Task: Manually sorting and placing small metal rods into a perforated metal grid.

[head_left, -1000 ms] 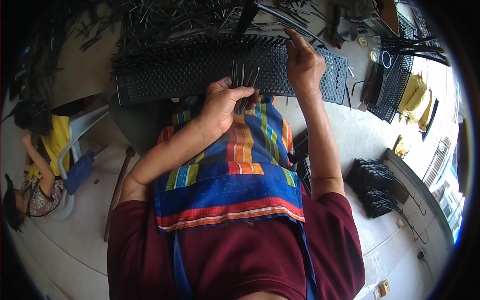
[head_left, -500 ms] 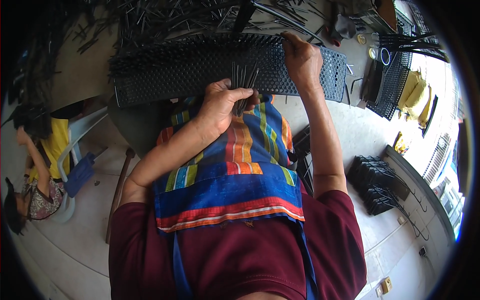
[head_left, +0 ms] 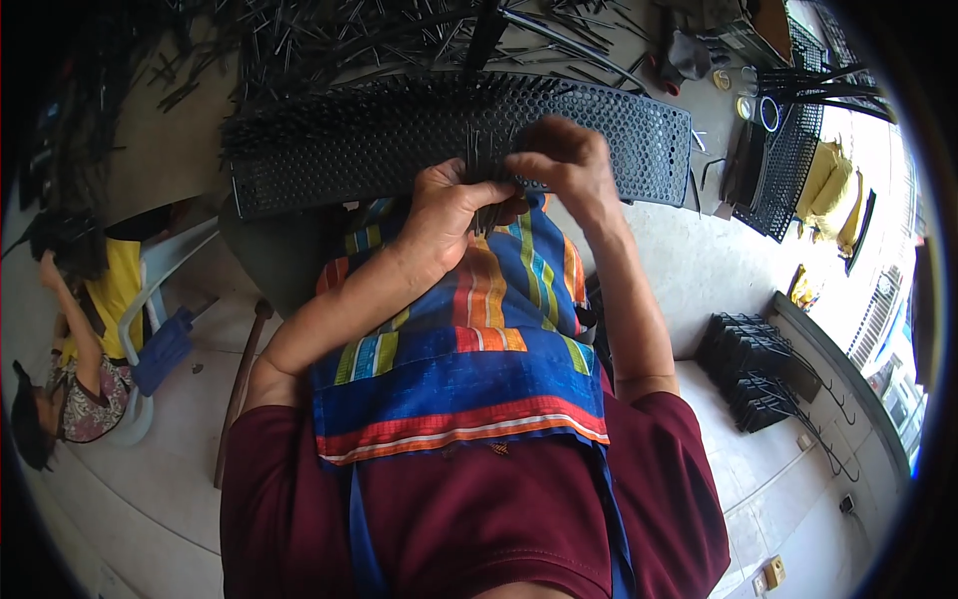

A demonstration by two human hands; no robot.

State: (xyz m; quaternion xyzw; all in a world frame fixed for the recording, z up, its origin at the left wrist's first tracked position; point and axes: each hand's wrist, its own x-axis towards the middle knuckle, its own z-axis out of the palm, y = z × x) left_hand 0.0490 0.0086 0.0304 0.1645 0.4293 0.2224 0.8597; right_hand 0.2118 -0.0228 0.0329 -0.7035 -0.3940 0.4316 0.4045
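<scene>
Clearly, left hand (head_left: 447,212) pinches thin dark rods (head_left: 486,216) at 12 o'clock, by near edge of perforated panel (head_left: 644,150). Right hand (head_left: 581,178), 1 o'clock: half-curled, blurred; hold unclear. Best fan tips, draw 1 singly.

Rods (head_left: 473,145) and panel (head_left: 651,145) are black, the blue apron (head_left: 399,404) multicolour-striped.

Rods (head_left: 284,45) beyond panel (head_left: 639,145), co-worker (head_left: 95,404) far left
</scene>
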